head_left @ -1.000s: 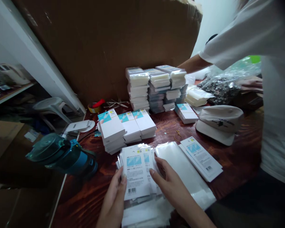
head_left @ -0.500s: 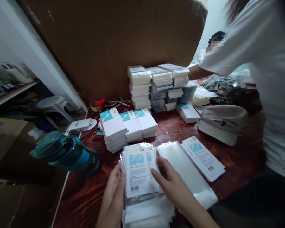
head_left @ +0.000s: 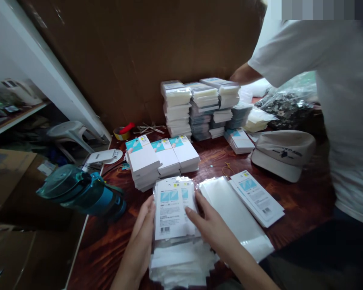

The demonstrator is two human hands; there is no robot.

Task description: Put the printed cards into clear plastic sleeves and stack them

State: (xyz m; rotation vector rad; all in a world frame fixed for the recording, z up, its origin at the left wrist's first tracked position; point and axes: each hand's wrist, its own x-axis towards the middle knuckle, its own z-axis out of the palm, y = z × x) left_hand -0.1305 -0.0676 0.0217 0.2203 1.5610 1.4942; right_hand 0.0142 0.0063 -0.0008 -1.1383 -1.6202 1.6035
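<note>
A stack of printed white cards in clear sleeves point(head_left: 172, 209) lies on the dark wooden table point(head_left: 299, 201) right in front of me. My left hand point(head_left: 140, 237) presses flat against the stack's left edge, fingers stretched out. My right hand point(head_left: 210, 229) rests on the stack's right side, its index finger on the top card and the other fingers spread. Loose clear sleeves point(head_left: 181, 264) spill out below the stack. Neither hand has lifted anything.
A pile of clear sleeves point(head_left: 236, 213) and flat cards point(head_left: 257, 197) lie to the right. Small white boxes point(head_left: 161, 159) and tall stacks point(head_left: 199, 108) stand behind. A teal bottle point(head_left: 81, 193) is at left, a cap point(head_left: 282, 155) at right. Another person in white point(head_left: 335, 104) reaches over the table.
Both hands have slid slightly along the card stack, squaring it up. The other person's arm has reached further behind the tall stacks. The view has shifted a little.
</note>
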